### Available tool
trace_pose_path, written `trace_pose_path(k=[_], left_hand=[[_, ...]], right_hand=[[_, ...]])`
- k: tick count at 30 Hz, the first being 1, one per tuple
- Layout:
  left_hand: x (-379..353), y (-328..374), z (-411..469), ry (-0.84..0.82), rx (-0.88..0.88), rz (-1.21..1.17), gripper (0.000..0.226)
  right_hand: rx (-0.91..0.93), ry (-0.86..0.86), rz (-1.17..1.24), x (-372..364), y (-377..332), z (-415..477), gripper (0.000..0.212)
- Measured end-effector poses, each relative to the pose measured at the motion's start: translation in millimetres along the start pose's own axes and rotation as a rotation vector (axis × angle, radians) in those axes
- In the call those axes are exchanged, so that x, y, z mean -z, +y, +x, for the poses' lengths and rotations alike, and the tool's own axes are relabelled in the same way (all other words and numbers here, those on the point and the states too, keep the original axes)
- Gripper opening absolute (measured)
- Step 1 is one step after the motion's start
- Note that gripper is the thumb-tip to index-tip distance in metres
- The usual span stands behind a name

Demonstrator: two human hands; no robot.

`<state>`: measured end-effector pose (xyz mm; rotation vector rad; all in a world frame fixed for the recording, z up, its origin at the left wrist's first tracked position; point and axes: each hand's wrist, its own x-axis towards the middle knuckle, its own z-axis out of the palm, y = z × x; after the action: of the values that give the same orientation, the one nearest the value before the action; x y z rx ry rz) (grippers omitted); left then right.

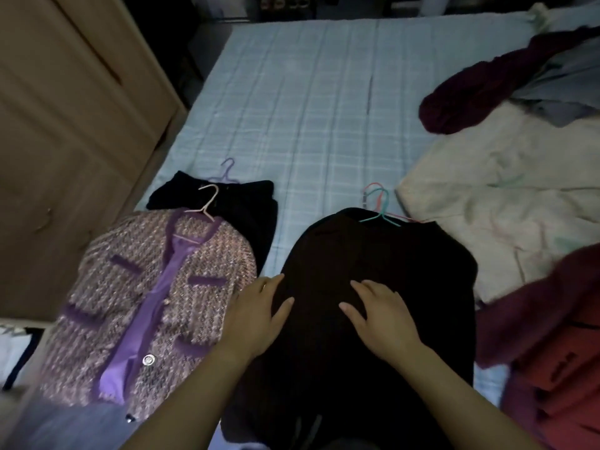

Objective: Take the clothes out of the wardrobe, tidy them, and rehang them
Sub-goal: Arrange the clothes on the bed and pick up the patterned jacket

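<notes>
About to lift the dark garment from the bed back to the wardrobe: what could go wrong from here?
1. Two hangers, teal hanger and coral hanger, overlap at the dark garment's neck; lifting one may snag the other.
2. Both hands lie flat, gripping nothing, so it could slip off while lifting.

Dark garment (373,287) flat on bed on teal hanger (380,216); purple tweed jacket (156,287) beside, hangered.

We see the dress (373,287) lying mid-bed (308,92). Left of the dress lies the jacket (156,300); right of it, a heap of clothes (519,206). The wardrobe (65,125) stands further left.
</notes>
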<state>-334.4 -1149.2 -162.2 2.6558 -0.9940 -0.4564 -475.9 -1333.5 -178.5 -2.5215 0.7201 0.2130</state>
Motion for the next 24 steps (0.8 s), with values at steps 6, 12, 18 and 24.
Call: trace_pose_path(k=[6, 12, 18, 24], left_hand=[[34, -89, -90, 0.104, 0.058, -0.102, 0.064], [74, -207, -172, 0.18, 0.097, -0.153, 0.062], [115, -315, -228, 0.186, 0.151, -0.049, 0.072], [138, -378, -212, 0.229, 0.164, 0.02, 0.063]], right_hand=[[0.135, -0.039, -0.016, -50, -111, -33, 0.058], [0.264, 0.022, 0.046, -108, -244, -66, 0.051], [0.354, -0.006, 0.052, -162, -369, -75, 0.057], [0.354, -0.036, 0.017, -182, -414, -44, 0.046]])
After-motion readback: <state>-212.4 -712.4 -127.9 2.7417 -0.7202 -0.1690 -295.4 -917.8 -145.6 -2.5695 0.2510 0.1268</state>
